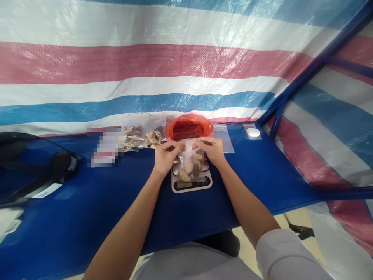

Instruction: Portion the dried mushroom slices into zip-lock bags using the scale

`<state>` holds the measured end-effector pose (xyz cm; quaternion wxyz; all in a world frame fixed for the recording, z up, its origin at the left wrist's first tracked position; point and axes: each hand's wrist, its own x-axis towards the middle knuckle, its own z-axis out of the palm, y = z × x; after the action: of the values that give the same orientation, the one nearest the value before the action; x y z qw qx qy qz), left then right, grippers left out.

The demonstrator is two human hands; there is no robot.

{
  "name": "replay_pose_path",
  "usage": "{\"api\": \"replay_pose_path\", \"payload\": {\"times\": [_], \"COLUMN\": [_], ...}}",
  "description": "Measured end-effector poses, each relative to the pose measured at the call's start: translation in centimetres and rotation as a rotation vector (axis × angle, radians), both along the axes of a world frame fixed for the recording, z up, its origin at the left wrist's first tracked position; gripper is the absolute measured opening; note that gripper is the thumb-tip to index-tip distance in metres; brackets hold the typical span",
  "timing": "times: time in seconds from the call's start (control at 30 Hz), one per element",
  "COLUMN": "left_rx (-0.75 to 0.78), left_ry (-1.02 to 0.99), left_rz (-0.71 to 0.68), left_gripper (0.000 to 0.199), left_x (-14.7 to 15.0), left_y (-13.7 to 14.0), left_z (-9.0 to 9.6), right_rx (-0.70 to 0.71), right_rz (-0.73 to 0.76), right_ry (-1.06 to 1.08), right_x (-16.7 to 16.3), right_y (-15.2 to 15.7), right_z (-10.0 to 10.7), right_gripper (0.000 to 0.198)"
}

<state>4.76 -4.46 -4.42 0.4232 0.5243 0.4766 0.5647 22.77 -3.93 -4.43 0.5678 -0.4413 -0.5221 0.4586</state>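
In the head view, I am seeing a white scale (190, 189) sitting on a blue table (247, 171). Over the scale, my left hand (167, 155) and right hand (212, 151) are both pinching the top of a clear bag (189, 152) with brown chunks (189, 167) inside. I cannot tell if it is touching the scale. A red bag (188, 119) is standing open behind the scale. Farther left, more filled bags (133, 138) are lying.

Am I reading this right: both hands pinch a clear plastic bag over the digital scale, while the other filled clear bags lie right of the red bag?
Not quite: the head view shows the other filled clear bags left of the red bag. The left hand and right hand do pinch the clear plastic bag over the digital scale.
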Motion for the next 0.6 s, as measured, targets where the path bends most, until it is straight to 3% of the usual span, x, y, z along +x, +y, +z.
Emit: {"api": "replay_pose_path", "payload": {"times": [0.13, 0.6], "left_rx": [-0.079, -0.058], "left_ry": [0.004, 0.079], "left_rz": [-0.013, -0.013], "left_gripper": [0.026, 0.024], "left_x": [-0.09, -0.35], "left_y": [-0.05, 0.30], "left_z": [0.09, 0.27], "right_rx": [-0.016, -0.024], "right_rz": [0.005, 0.008], "right_ry": [-0.021, -0.080], "right_x": [-0.02, 0.35], "right_y": [0.11, 0.17], "right_z": [-0.32, -0.64], "right_gripper": [0.028, 0.032]}}
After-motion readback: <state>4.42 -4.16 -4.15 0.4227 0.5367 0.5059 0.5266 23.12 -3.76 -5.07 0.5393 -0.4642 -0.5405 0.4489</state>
